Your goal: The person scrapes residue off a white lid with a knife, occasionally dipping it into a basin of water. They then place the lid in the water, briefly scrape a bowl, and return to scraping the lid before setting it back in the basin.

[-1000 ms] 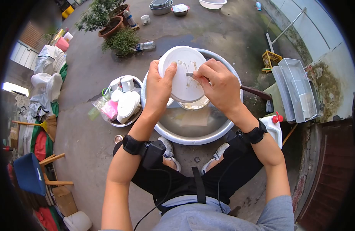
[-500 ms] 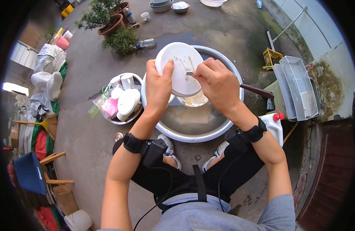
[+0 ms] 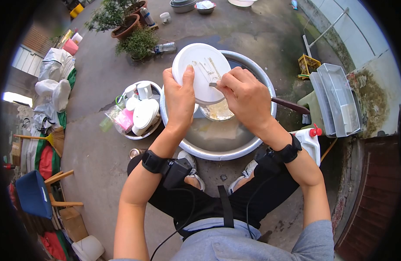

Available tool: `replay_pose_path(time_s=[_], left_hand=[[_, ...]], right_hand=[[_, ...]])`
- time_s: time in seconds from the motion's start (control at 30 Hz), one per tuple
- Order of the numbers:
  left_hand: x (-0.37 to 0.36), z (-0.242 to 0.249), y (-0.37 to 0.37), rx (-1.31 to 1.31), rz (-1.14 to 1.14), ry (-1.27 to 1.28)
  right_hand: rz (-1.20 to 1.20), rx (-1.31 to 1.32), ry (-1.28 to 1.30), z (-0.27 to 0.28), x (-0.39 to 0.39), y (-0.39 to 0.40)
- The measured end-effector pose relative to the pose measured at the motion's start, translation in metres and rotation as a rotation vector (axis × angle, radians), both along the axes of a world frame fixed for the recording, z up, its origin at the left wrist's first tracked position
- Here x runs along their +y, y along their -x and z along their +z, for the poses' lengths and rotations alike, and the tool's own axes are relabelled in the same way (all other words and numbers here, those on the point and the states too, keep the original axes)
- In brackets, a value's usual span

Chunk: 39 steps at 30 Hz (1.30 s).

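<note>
Plate lifted slightly higher and farther from the body than a second ago, both hands up with it.
Head view: left hand (image 3: 179, 98) grips white plate (image 3: 202, 73) at its near-left edge, thumb on the face, other fingers hidden behind; plate tilted over the big metal basin (image 3: 257, 143) of cloudy water. Right hand (image 3: 246, 96) has fingers pressed together, pinching a small grey scraper-like tool (image 3: 214, 84) against the plate face; tool type unclear. Bowl (image 3: 218, 112) sits in the basin just below. Second basin of white cups (image 3: 142, 111) to the left on the floor. Risk: wet plate held by one edge could slip under scraping pressure and drop onto the bowl, chipping both.
</note>
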State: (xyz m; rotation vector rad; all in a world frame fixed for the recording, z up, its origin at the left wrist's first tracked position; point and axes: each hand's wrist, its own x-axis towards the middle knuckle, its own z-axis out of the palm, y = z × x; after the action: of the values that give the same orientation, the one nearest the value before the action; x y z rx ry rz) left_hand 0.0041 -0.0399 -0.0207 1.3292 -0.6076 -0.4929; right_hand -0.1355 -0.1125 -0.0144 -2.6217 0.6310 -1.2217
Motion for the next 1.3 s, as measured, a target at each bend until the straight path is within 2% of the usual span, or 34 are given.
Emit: replay_pose_path(time_s=[0.23, 0.53, 0.63, 0.7, 0.8, 0.93, 1.03, 1.13, 1.17, 1.23, 1.27, 1.3], left_hand=[[0.0, 0.002, -0.001, 0.071, -0.001, 0.011], [0.002, 0.011, 0.0, 0.06, -0.065, -0.009], [0.002, 0.01, -0.001, -0.055, -0.097, -0.05], [0.003, 0.009, -0.004, -0.04, -0.107, -0.057], [0.004, 0.009, -0.007, -0.031, -0.104, -0.066], [0.002, 0.006, -0.011, 0.003, -0.109, -0.091], [-0.01, -0.019, -0.021, 0.041, -0.086, -0.179], [-0.017, -0.053, -0.025, 0.081, -0.076, -0.298], [-0.016, -0.066, -0.025, 0.084, -0.076, -0.3], [-0.014, -0.1, -0.024, 0.262, -0.153, -0.467], [-0.011, -0.122, -0.023, 0.357, -0.149, -0.458], [-0.009, -0.148, -0.022, 0.454, -0.145, -0.447]], right_hand=[[0.015, 0.015, -0.026, 0.004, 0.003, 0.0], [-0.019, -0.047, 0.078, 0.008, -0.007, 0.002], [-0.012, 0.003, 0.05, 0.011, -0.008, 0.003], [0.004, 0.034, 0.188, 0.01, -0.015, 0.004], [0.075, 0.128, 0.198, 0.008, -0.016, 0.006], [0.076, 0.101, 0.17, 0.007, -0.015, 0.005], [0.143, 0.1, 0.018, -0.005, -0.017, 0.004], [0.016, 0.399, -0.395, -0.035, -0.026, 0.005], [0.017, 0.402, -0.396, -0.048, -0.031, 0.005], [-0.005, 0.69, -0.506, -0.078, -0.036, 0.007], [-0.006, 0.692, -0.511, -0.093, -0.034, 0.007], [0.02, 0.854, -0.529, -0.108, -0.034, 0.009]])
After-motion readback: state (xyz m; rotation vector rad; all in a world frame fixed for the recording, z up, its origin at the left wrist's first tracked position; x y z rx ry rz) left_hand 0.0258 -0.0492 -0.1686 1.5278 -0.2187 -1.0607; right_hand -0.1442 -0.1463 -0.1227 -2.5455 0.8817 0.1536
